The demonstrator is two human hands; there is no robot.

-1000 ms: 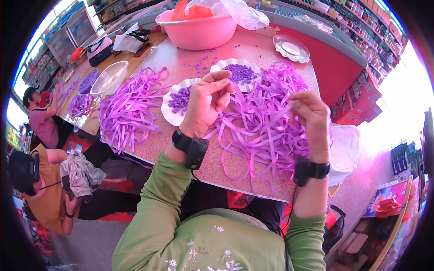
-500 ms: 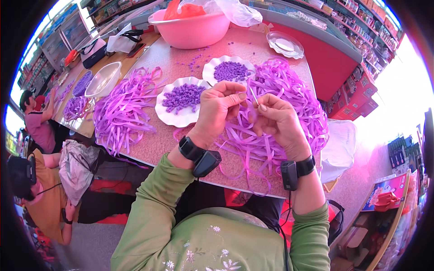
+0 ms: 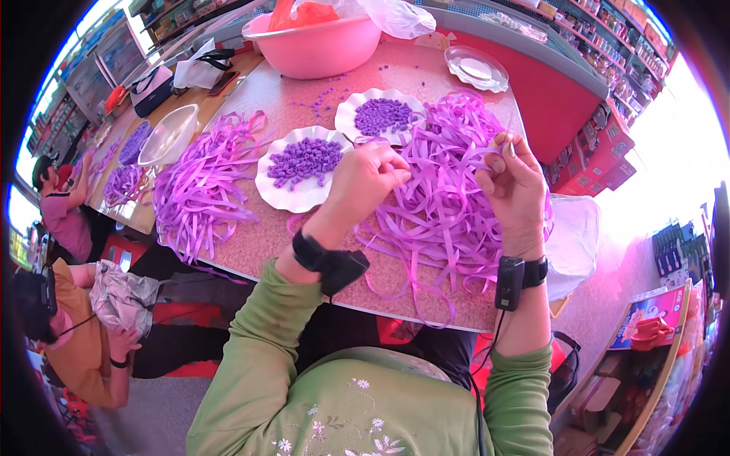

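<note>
A: What have the hands got hold of?

B: The right hand [image 3: 515,190] is closed, fingers pinching a purple ribbon strip [image 3: 498,148] lifted above the ribbon pile [image 3: 449,205] on the desk [image 3: 258,243]. The left hand [image 3: 363,182] is curled shut over the pile; whether it grips a strip cannot be told.

A: And around them?

B: Two white plates of purple beads [image 3: 304,161] lie just beside the left hand, a pink basin [image 3: 319,49] further back.

speckled table [image 3: 251,251] | purple ribbon heaps [image 3: 199,190] | two white bead plates [image 3: 283,196] | pink basin [image 3: 319,47]
</note>
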